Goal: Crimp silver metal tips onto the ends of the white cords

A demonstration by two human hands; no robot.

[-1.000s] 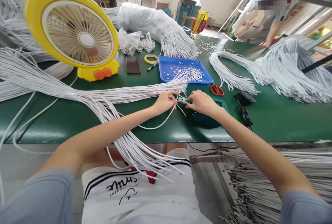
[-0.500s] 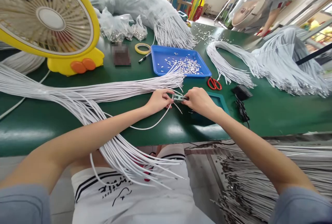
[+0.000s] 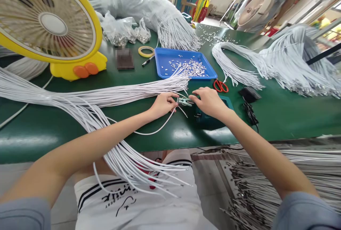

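Note:
Pinched in my left hand (image 3: 164,104) is a thin white cable (image 3: 160,129), which loops down below the fingers. A small pale-green clip (image 3: 185,101) sits at those fingertips and points toward my right hand (image 3: 209,102). My right hand has its thumb and fingers apart just beside the clip's handles, over a teal container (image 3: 210,120). Behind my left hand lies a thick bundle of white cables (image 3: 119,93), its ends by a blue tray (image 3: 163,58) with small metal pieces (image 3: 195,67). More cables (image 3: 128,162) hang over the table's front edge.
A yellow fan (image 3: 77,70) stands at the left. Red-handled scissors (image 3: 220,86), a black adapter (image 3: 249,94) and further cable bundles (image 3: 293,63) lie at the right. Yellow tape (image 3: 146,51) and plastic bags (image 3: 119,27) are farther back. A person stands behind the table.
My right hand has let go of the clip's handles and opened slightly up and to the right. My left hand has stayed in place with the cable.

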